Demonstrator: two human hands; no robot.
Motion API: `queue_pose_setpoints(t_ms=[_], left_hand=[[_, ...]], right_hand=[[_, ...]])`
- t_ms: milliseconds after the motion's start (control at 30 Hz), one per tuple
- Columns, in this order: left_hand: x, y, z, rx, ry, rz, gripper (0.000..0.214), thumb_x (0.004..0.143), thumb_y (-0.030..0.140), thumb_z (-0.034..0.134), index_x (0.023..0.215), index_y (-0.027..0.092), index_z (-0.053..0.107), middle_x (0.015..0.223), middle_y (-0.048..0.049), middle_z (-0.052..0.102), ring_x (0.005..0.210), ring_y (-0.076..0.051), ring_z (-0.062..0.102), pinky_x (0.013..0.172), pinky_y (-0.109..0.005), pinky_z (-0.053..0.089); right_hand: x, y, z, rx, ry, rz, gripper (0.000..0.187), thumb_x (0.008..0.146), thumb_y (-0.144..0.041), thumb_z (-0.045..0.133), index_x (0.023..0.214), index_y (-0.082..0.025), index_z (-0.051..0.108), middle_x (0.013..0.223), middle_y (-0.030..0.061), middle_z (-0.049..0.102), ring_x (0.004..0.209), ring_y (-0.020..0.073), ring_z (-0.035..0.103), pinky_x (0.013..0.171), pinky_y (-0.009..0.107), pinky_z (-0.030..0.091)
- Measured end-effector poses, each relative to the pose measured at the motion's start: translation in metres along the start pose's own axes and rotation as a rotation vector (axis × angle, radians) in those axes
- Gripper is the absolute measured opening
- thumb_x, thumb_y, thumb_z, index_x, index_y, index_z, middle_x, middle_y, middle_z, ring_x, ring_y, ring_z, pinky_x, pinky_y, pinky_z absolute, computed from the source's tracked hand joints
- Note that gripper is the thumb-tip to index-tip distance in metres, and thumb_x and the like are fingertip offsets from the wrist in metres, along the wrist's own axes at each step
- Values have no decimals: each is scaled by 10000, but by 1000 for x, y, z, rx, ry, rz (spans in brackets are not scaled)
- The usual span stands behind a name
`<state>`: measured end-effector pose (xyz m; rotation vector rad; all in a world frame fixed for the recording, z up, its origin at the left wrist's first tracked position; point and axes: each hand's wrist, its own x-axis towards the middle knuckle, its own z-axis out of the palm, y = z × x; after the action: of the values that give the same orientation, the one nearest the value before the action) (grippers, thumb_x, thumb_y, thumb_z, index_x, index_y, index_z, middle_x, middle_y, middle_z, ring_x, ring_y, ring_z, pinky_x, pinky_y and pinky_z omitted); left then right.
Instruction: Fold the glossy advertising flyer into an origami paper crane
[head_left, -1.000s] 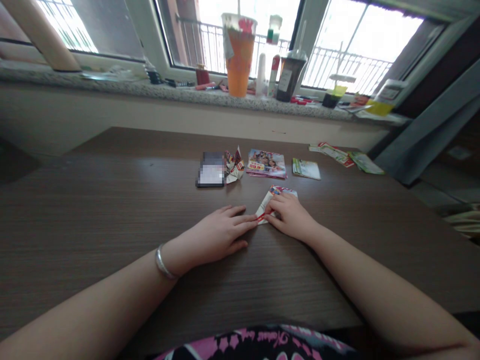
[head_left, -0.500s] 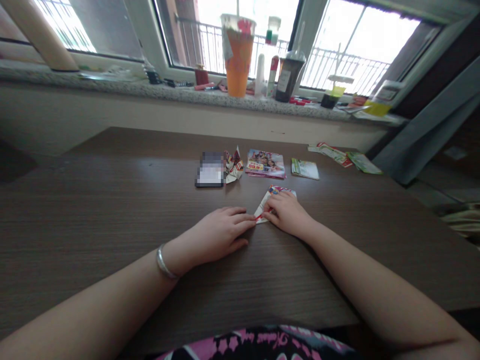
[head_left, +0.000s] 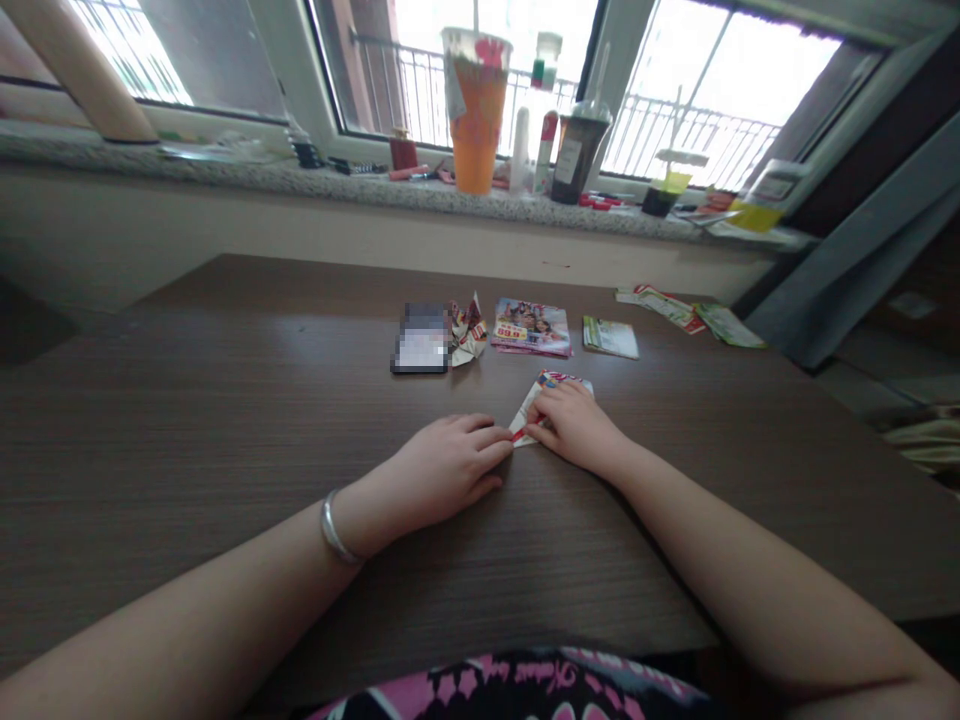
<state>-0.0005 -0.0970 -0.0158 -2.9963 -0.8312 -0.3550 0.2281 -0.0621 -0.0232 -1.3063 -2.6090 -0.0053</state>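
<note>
Vs the frame half a sec ago, hardly anything differs. Your left hand (head_left: 442,470) has slid a touch nearer you, and the bracelet (head_left: 336,530) sits slightly lower in view. Your right hand (head_left: 576,428) and the folded paper (head_left: 553,381) are where they were. Nothing else around the phone (head_left: 421,338) has shifted.

The folded paper lies flat on the table (head_left: 225,400), nearer you than the phone and to its right. Its long axis runs diagonally. The narrow, pointed end aims near-left, away from the phone and toward your left hand. The wider end, w/ red and blue print, lies far-right. The middle is hidden under your right hand.

Hands are close together, almost meeting at the paper's pointed tip. The left hand is spread palm-down on the table, not gripping, w/ its fingertips (head_left: 501,445) at that tip. The right hand rests on the paper w/ its fingers (head_left: 551,400) bent over it. You can't tell from here whether it pinches an edge or only presses.

Just right of the phone and touching it is a crumpled paper figure (head_left: 469,335). Further right are a leaflet stack (head_left: 532,328) and then a green card (head_left: 611,338). Beyond the phone, an orange cup (head_left: 476,110) stands on the sill.
</note>
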Motion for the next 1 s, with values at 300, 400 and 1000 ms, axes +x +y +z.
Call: queue_pose_setpoints(t_ms=[300, 400, 1000], left_hand=[[0, -1, 1, 9, -7, 1, 320, 879, 301, 590, 1176, 183, 568, 1252, -74, 609, 1189, -273, 517, 1009, -433, 433], [0, -3, -1, -5, -24, 9, 325, 873, 289, 599, 1179, 186, 572, 1237, -77, 617, 1196, -269, 518, 1023, -428, 422], [-4, -13, -11, -154, -48, 4, 221, 884, 210, 553, 1098, 196, 607, 1237, -63, 616, 1163, -215, 551, 1001, -361, 455]], right_hand=[[0, 2, 1, 52, 3, 14, 131, 861, -313, 624, 823, -187, 625, 876, 58, 662, 885, 217, 563, 807, 331, 370], [0, 4, 3, 71, 6, 10, 134, 863, -312, 621, 815, -187, 621, 879, 58, 656, 880, 213, 557, 783, 319, 371], [-5, 4, 5, 122, 15, -16, 115, 871, -290, 607, 820, -186, 612, 864, 53, 639, 873, 201, 543, 807, 328, 395]])
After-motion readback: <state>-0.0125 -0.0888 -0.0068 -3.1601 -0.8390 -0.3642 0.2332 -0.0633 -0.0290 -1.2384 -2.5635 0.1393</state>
